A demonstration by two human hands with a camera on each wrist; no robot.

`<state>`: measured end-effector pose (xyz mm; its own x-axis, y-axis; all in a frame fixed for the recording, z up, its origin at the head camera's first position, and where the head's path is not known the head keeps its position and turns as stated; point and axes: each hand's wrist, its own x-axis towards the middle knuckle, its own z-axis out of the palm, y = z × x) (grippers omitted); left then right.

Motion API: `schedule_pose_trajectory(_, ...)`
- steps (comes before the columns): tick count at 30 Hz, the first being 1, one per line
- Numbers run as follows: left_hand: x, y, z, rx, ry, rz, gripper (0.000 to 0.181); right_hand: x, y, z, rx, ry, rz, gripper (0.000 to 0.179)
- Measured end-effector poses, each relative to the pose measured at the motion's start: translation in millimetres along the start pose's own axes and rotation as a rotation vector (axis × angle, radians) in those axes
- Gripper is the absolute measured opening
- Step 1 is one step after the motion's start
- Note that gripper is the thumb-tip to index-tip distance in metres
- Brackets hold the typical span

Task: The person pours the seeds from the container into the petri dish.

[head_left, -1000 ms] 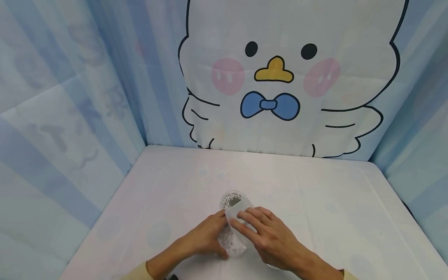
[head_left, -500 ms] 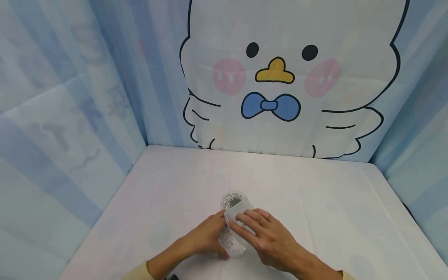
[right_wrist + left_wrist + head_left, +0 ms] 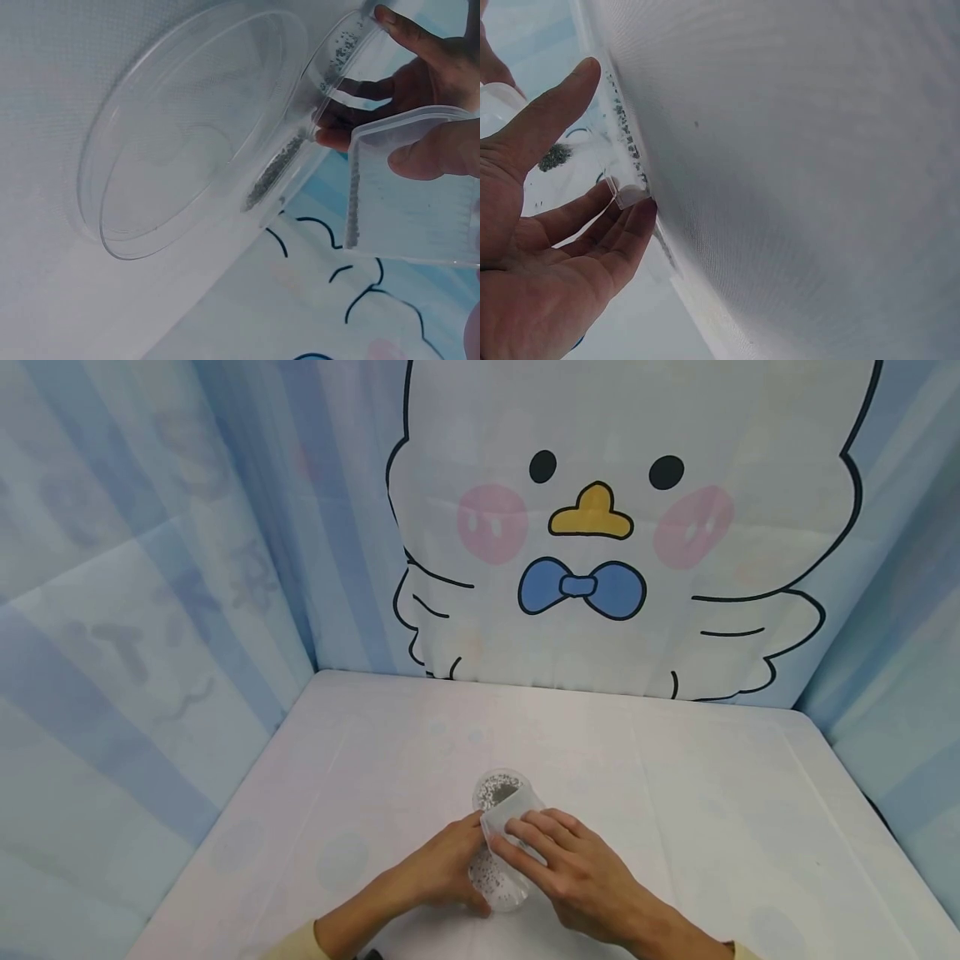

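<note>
My left hand [image 3: 446, 867] holds the near clear petri dish [image 3: 497, 883] between thumb and fingers, flat on the table. Dark specks lie scattered in that dish. Just beyond it stands a second petri dish [image 3: 497, 787], whose dark grains [image 3: 277, 169] lie more thickly. Above the two dishes, my right hand [image 3: 573, 868] grips a translucent square plastic box [image 3: 412, 199], tilted, with its thumb pressed on the side. A row of dark grains [image 3: 355, 199] lines one inner side of the box. In the head view the box and fingers cover part of both dishes.
A large clear round dish or lid [image 3: 172, 142] lies on the table close by the right wrist, hidden from the head view. A small black object [image 3: 371, 954] shows beside the left sleeve. Printed cloth curtains [image 3: 142, 635] rise at the table's sides and back.
The right hand and box have shifted very slightly, and a pale rim seen below that hand a second ago is now covered. The left hand and both dishes stay in place.
</note>
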<state>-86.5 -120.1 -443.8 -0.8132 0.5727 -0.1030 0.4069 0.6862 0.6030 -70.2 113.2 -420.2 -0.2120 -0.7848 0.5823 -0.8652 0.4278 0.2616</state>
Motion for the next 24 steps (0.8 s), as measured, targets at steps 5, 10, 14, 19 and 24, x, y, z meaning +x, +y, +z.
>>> schedule_pose_trajectory(5, 1.4, 0.1, 1.0, -0.01, 0.0, -0.013, 0.105, -0.1, -0.2, -0.2, -0.003, -0.001, -0.002, 0.053)
schedule_pose_trajectory(10, 2.2, -0.3, 1.0, -0.026, 0.0, -0.011, 0.105, -0.1, -1.0, -1.1, 0.002, -0.001, 0.0, 0.052)
schedule_pose_trajectory(14, 1.9, -0.4, 0.7, -0.022, -0.001, -0.011, 0.105, -0.8, -1.8, -2.3, 0.017, -0.004, 0.003, 0.053)
schedule_pose_trajectory(19, 1.8, -0.5, 0.5, -0.02, 0.0, -0.012, 0.104, -1.8, -1.9, -2.9, 0.016, -0.006, -0.001, 0.053)
schedule_pose_trajectory(24, 1.6, -0.2, 0.8, -0.015, 0.001, -0.014, 0.101, -2.2, -1.5, -2.2, -0.009, 0.004, -0.022, 0.051)
